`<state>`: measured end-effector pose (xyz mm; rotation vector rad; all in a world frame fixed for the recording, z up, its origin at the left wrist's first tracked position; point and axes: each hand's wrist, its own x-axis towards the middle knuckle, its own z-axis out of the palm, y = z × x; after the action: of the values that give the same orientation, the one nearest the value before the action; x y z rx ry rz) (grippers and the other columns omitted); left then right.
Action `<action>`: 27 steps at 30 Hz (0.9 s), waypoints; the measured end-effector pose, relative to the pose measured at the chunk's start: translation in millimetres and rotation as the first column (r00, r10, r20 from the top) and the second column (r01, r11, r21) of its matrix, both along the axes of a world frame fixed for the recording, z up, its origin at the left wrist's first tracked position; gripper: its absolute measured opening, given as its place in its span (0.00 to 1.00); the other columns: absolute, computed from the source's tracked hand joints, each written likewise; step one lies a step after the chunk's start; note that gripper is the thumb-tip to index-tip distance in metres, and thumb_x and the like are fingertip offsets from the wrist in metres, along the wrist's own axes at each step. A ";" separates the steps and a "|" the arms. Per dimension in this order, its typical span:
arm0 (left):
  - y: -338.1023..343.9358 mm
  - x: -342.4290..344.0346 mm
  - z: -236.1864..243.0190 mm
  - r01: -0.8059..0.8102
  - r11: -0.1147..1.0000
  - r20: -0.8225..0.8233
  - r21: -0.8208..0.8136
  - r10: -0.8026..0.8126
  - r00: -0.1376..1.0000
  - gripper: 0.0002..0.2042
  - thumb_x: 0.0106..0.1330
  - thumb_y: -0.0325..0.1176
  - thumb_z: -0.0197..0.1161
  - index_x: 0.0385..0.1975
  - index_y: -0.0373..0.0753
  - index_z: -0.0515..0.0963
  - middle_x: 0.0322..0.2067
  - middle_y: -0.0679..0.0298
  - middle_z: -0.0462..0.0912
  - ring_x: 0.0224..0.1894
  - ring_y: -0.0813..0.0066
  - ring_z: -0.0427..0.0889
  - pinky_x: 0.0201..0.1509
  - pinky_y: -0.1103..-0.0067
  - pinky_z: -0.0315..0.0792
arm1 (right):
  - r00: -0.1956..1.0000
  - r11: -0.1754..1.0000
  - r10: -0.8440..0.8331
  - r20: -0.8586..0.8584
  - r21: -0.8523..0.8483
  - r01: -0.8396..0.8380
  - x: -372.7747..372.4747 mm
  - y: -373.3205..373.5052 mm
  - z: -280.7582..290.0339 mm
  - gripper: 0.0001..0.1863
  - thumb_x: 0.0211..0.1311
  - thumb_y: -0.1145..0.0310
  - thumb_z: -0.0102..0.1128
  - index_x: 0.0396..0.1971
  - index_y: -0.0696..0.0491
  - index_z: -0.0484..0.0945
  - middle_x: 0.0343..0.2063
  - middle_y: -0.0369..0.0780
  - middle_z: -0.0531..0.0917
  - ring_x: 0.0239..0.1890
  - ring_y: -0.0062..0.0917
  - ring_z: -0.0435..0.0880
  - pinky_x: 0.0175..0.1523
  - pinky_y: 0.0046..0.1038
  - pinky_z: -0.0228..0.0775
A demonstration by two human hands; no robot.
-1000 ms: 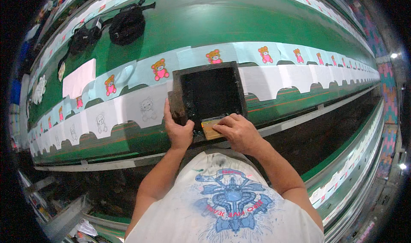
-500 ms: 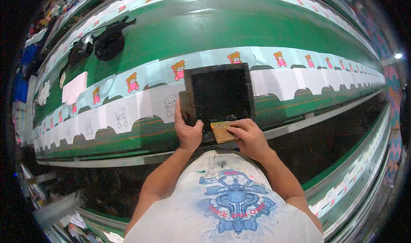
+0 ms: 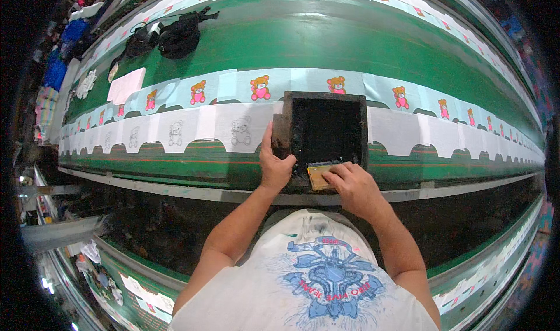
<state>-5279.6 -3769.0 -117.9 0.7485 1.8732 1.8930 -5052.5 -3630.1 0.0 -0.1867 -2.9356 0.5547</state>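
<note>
A dark rectangular screen-printing frame (image 3: 366, 130) with a black mesh lies over the row of white cloth pieces in front of me. My left hand (image 3: 275, 166) grips the dark block (image 3: 282, 134) on the frame's left side, index finger stretched along its edge and thumb bent inward. At the frame's near edge, my right hand (image 3: 354, 188) holds a squeegee with a yellowish-brown handle (image 3: 321, 178). Wet black ink glints beside the squeegee. Left of the frame, a white cloth piece (image 3: 219, 127) carries a black teddy bear outline (image 3: 240, 131).
Light-blue pieces with coloured teddy bears (image 3: 260, 88) line the far side of the white row on the long green table (image 3: 262, 36). A black bag (image 3: 179, 37) and a pink cloth (image 3: 126, 86) lie at the back left. A pale rail (image 3: 175, 194) borders the table's near edge.
The frame, with both hands on it and the squeegee, has shifted slightly right along the cloth row, leaving more of the outlined bear in sight. My view has levelled and turned.
</note>
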 end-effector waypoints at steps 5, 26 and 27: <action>0.4 2.0 1.0 0.008 1.000 0.067 0.000 -0.008 0.998 0.54 0.58 0.16 0.70 0.92 0.37 0.61 0.72 0.46 0.83 0.74 0.57 0.84 0.84 0.64 0.74 | 0.981 0.995 0.034 0.190 -0.098 -0.016 -25.5 51.0 18.9 0.22 0.64 0.86 0.68 0.58 0.58 0.90 0.52 0.48 0.91 0.58 0.48 0.91 0.63 0.46 0.87; -2.2 2.8 -14.6 0.029 1.000 0.119 0.002 -0.029 0.993 0.49 0.67 0.12 0.67 0.92 0.36 0.59 0.80 0.50 0.76 0.80 0.59 0.79 0.87 0.64 0.70 | 0.988 0.986 -0.152 0.042 -0.070 0.154 -65.3 44.8 -3.4 0.27 0.61 0.85 0.69 0.60 0.52 0.93 0.49 0.48 0.92 0.53 0.49 0.92 0.61 0.48 0.87; -2.1 2.8 -14.6 0.019 1.000 0.101 0.003 -0.019 0.995 0.49 0.66 0.14 0.68 0.91 0.35 0.59 0.80 0.48 0.76 0.80 0.57 0.78 0.87 0.64 0.70 | 0.988 0.986 -0.146 0.048 -0.069 0.149 -58.8 34.6 -1.0 0.27 0.61 0.85 0.70 0.61 0.53 0.93 0.49 0.48 0.93 0.53 0.48 0.92 0.61 0.48 0.87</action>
<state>-5276.9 -3771.0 -132.5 0.6560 1.7968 1.8849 -5111.3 -3595.6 -1.0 -0.4261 -2.9123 0.6418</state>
